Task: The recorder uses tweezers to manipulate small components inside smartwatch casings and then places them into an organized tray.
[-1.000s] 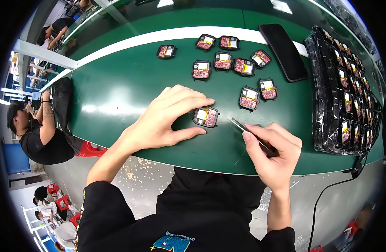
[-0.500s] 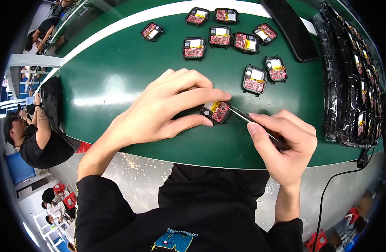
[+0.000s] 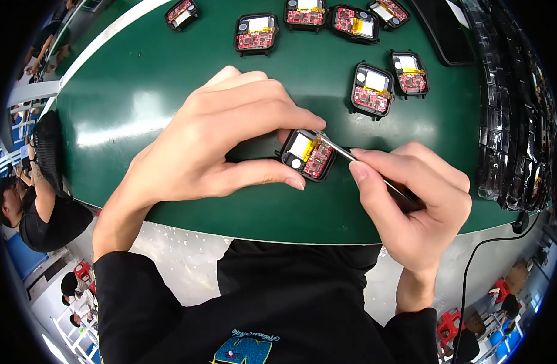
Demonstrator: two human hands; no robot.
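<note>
A small black square watch case (image 3: pixel 308 159) lies on the green table in front of me, its inside facing up. In it show a red circuit board, a white cell, yellow tape and a round silver disc. My left hand (image 3: pixel 215 139) is curled around the case, forefinger at its far edge and thumb by its near edge, steadying it. Slim metal tweezers (image 3: pixel 342 151) are pinched in my right hand (image 3: pixel 415 203). Their tips meet the far end of the board beside my left forefinger; what lies between the tips is too small to tell.
Several similar open cases (image 3: pixel 373 90) lie across the far side of the green table (image 3: pixel 260 218). At the far right is a long black flat object (image 3: pixel 445 36), beside stacked black plastic trays (image 3: pixel 497 115) of more cases. A black cable (image 3: pixel 472 255) hangs off the right edge. A person (image 3: pixel 54 206) sits at left.
The tweezer tips have shifted from the right side of the board to its far corner. My view has moved closer, so the far cases sit higher and some have left the picture.
</note>
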